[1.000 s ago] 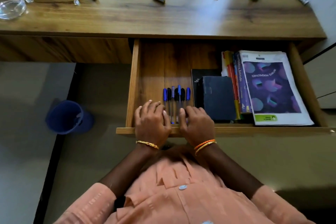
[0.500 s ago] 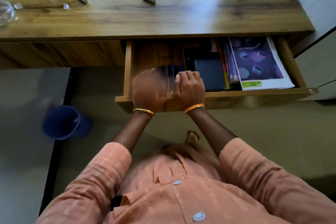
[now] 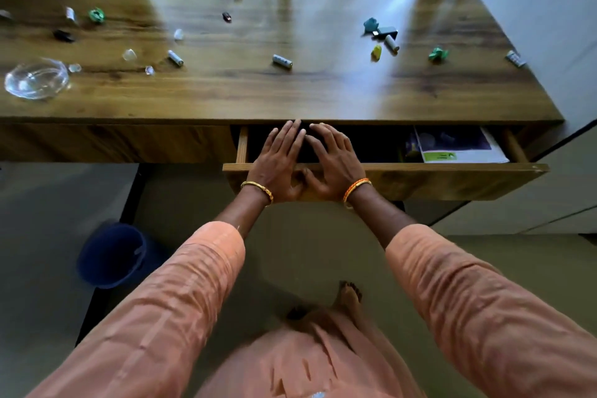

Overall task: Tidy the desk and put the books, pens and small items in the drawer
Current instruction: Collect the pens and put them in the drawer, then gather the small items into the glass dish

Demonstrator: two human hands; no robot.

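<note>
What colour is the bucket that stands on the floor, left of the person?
The bucket is dark blue. The head view, the only one, shows it, slightly blurred.

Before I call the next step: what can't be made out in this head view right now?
- Pens in the drawer: hidden by the left hand, the right hand and the desk edge's shadow.
- Books: only one cover corner shows; the desktop overhang hides the rest.
- Clear bits beside the glass bowl: too small to identify.

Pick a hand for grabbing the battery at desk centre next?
Either, marginally the left hand: both lie flat on the drawer front, and the battery sits almost straight ahead of it; the right hand is slightly further right.
</note>
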